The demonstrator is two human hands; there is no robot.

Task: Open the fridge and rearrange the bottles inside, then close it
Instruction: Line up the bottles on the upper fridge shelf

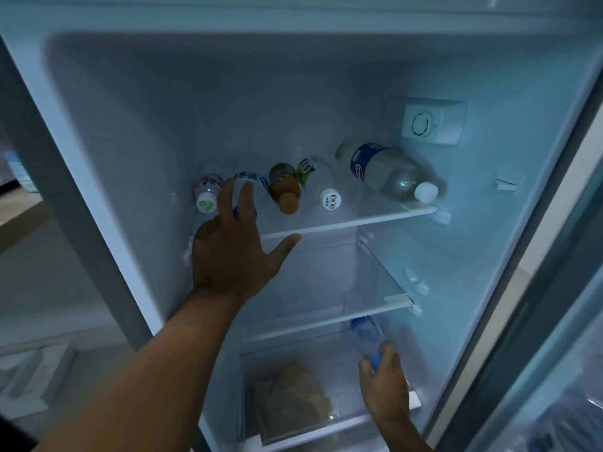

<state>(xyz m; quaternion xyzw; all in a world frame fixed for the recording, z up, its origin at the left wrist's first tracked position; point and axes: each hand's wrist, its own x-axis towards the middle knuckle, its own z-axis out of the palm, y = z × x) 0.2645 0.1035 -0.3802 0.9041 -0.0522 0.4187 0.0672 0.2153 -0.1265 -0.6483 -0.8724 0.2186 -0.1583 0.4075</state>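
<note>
Fridge wide open, left hand spread over a half-hidden blue-capped bottle, right hand gripping a blurry bottle by its cap, other bottles lying beyond the fingers, crisper bag murky.

A dim room lay left of the open fridge cabinet, where a pale wooden ledge met a plain light wall.

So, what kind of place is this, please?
The inside of an open household fridge, probably in a kitchen: bottles lie on the top glass shelf, a thermostat dial box sits on the wall, and a drawer is below.
</note>
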